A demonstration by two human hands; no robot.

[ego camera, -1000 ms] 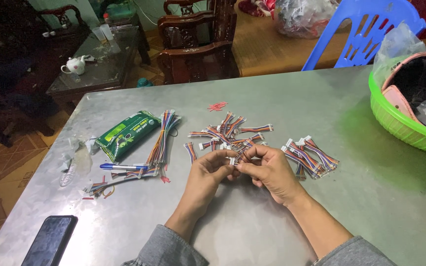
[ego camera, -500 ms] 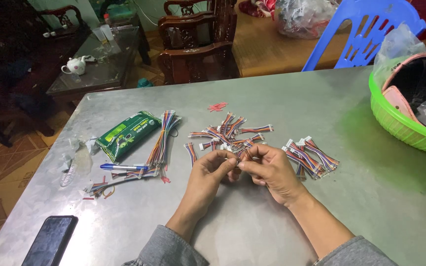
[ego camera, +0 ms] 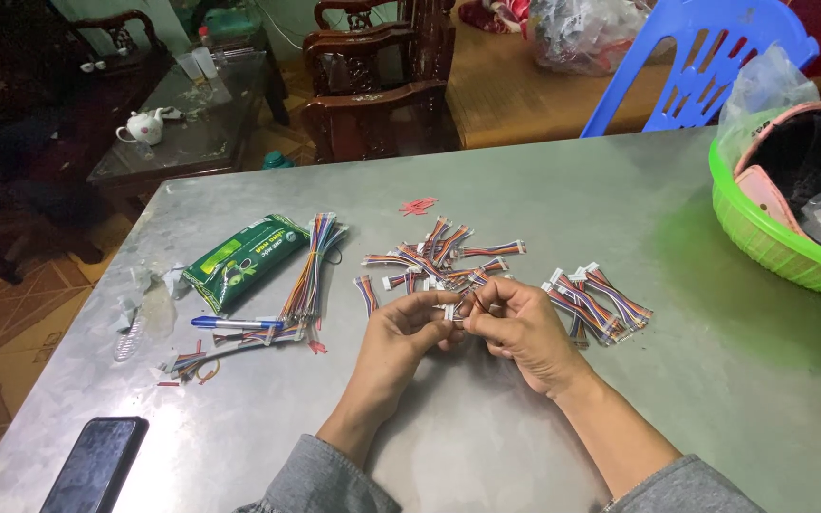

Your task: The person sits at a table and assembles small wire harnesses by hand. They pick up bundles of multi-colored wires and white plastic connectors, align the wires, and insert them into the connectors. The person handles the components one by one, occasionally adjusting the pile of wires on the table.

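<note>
two hands (ego camera: 467, 328), one pen (ego camera: 237, 323), one phone (ego camera: 95, 465)

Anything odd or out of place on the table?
Mostly tidy. Small red scraps lie loose on the metal table, far from the work, and torn clear plastic bits litter the left edge. Both hands, left hand and right hand, pinch one short wire connector. Nothing looks damaged.

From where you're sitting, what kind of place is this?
Most likely a home living room used for piecework, not a factory: carved wooden chairs, a tea table with a white teapot, and a metal table strewn with short coloured wire harnesses.
</note>
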